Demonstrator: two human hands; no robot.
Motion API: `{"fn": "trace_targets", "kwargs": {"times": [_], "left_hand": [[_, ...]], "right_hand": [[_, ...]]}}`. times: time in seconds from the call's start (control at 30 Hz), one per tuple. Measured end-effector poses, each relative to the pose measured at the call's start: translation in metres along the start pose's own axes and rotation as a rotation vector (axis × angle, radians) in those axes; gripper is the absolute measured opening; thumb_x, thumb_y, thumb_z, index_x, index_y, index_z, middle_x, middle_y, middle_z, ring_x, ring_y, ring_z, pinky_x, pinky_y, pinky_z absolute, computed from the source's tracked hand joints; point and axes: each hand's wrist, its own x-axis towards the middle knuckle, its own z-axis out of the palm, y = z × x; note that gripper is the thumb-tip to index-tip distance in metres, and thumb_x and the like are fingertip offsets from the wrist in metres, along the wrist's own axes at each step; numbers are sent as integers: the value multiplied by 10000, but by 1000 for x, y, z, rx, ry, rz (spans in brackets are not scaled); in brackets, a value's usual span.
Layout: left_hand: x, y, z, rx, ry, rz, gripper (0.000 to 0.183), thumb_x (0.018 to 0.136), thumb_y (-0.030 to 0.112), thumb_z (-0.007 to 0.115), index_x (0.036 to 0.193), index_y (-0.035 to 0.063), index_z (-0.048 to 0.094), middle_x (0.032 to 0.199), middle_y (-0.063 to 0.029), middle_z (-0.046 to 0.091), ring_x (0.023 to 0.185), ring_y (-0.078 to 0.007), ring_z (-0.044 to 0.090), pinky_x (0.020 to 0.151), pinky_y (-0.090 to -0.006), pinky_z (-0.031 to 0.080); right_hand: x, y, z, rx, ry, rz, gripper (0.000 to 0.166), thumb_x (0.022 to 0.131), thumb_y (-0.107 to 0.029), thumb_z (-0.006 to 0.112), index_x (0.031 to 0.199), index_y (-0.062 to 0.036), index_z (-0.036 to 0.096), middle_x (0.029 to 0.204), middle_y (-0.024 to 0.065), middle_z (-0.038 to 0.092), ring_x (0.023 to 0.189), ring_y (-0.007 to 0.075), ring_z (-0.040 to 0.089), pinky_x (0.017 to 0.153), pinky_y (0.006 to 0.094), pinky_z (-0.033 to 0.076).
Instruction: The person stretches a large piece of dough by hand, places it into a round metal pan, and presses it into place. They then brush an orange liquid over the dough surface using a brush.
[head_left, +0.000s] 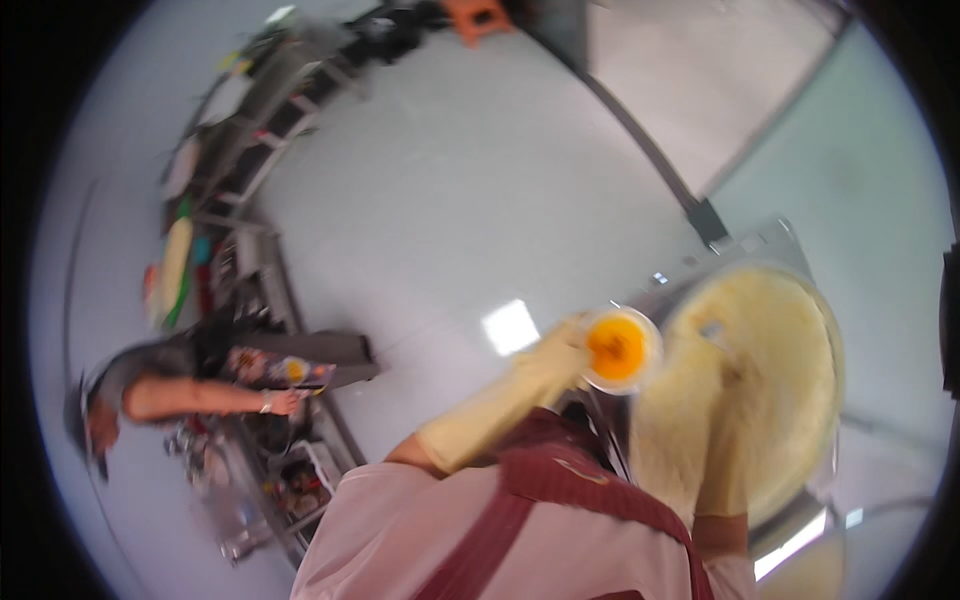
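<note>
My left hand (574, 346), in a pale yellow long-cuffed glove, grips the edge of a white bowl (654, 345). Orange-yellow liquid (619, 351) with a darker patch in the middle lies in the bowl. On the right, a large round pale yellow sheet, perhaps dough or batter (795, 360), covers a wide round surface. Over this sheet reaches my right hand (736, 382), gloved alike; blur and the matching colour hide its fingers. A small greyish patch (711, 328) shows just beyond it, too blurred to name.
A metal machine housing (772, 240) borders the round surface. Across the pale floor (450, 187), a person (165, 390) stands by metal worktables (289, 289) crowded with kitchen items. Metal shelving (262, 142) curves behind. An orange object (478, 19) is at the top.
</note>
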Motion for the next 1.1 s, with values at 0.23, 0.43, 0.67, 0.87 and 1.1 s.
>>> {"fn": "trace_targets", "kwargs": {"times": [0.23,0.43,0.67,0.87,1.1], "left_hand": [[14,-22,-15,-150,188,-60,546,791,-52,482,1324,65,513,894,-92,675,480,-127,565,382,-219,368],[-1,-21,-35,-104,193,-42,557,801,-47,476,1353,30,486,928,-115,667,485,-145,566,390,-229,366],[10,-22,-49,-85,148,-1,528,803,-36,475,1326,33,499,930,-110,666,503,-137,566,411,-229,360],[17,-3,-52,-30,36,-7,523,802,-27,466,1322,22,500,923,-101,659,512,-132,560,430,-232,355],[24,12,-47,16,-20,11,522,805,-26,459,1326,4,492,957,-115,660,532,-141,577,440,-236,364]], "right_hand": [[25,-42,31,426,230,94,284,918,-150,638,1146,14,594,1004,137,636,857,260,662,746,373,582],[-34,-33,54,104,173,-18,174,928,-93,603,1065,14,601,952,141,650,824,271,685,764,362,581],[-65,-53,54,275,242,29,188,920,-112,589,1032,39,599,975,130,666,818,183,655,685,303,539],[-97,-30,50,126,157,254,163,935,-81,570,1051,31,594,915,120,675,804,204,680,760,294,539],[-108,-19,62,-39,117,150,163,918,-63,597,1050,31,606,869,117,686,874,193,682,784,291,521]]}}
